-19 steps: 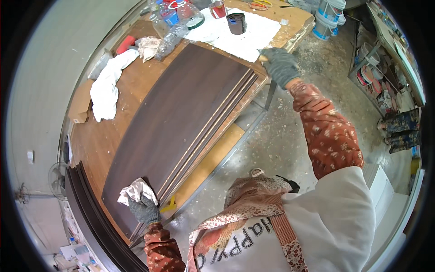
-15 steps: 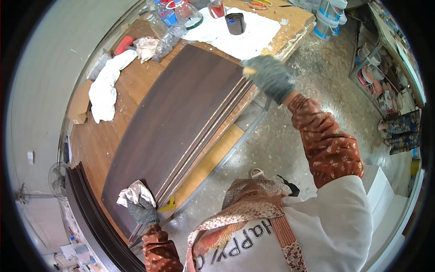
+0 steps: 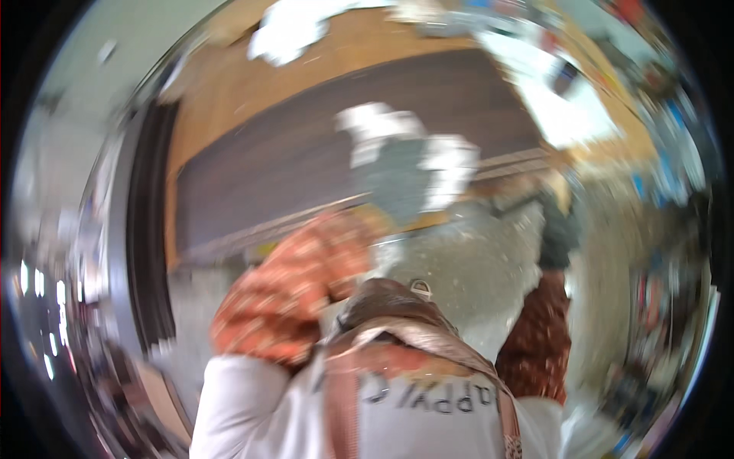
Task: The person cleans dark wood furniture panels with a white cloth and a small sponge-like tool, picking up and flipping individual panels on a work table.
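My gloved left hand [image 3: 394,180] is closed on a white cloth [image 3: 453,161] above the dark brown curved panel [image 3: 267,153]; motion blur hides whether the cloth touches it. The panels lie stacked on the wooden table, their edges facing me. Beyond the right end of the stack, at the table's near edge, is my gloved right hand [image 3: 560,237]. It is closed around a small yellowish thing [image 3: 562,190] whose kind is too smeared to make out.
On the white sheet [image 3: 577,115] at the table's right end stands a dark container [image 3: 564,76]. Another white cloth [image 3: 289,30] lies at the far side of the table. Long dark boards [image 3: 149,222] stand along the left. Concrete floor [image 3: 466,268] shows below the table.
The view has swung, so the panel now lies crosswise. My left hand has carried the cloth from the panel's near left end toward its right part. My right hand has drawn nearer my body.
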Available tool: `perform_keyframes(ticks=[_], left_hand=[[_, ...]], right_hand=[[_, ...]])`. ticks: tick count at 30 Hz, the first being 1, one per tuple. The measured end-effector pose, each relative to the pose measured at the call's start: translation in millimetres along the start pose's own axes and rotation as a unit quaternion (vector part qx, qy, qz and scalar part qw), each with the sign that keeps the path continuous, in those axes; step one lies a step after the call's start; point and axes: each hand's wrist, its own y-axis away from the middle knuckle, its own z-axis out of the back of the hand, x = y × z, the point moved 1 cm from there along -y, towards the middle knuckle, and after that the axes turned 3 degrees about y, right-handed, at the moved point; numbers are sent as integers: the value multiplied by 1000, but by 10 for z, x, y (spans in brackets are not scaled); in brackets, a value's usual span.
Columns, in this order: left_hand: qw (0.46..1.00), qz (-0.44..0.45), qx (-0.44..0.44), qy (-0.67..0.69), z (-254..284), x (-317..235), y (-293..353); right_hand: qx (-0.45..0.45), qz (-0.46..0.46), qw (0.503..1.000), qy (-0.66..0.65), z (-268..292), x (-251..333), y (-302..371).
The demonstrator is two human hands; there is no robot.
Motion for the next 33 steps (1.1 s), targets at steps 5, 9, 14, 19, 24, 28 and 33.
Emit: perform_keyframes(ticks=[5,9,14,19,24,28,33], left_hand=[[993,99,33,51,-293,-162,12],[979,105,-171,-38,-249,92,669],[957,237,-149,-81,146,640,1641],[944,290,-113,-109,808,1150,2731],[908,367,-141,-143,1303,1726,3631],[873,409,-169,-204,1605,2262,4493],[815,508,-110,-256,1796,2551,5467]], right_hand=[[-68,70,992,82,115,-74,402],[-33,41,988,144,-1,112,224],[53,137,974,171,-897,265,114],[117,121,983,67,-2200,514,371],[116,71,979,151,-2605,170,401],[83,25,995,48,-2566,91,351],[79,64,990,95,-2700,118,396]])
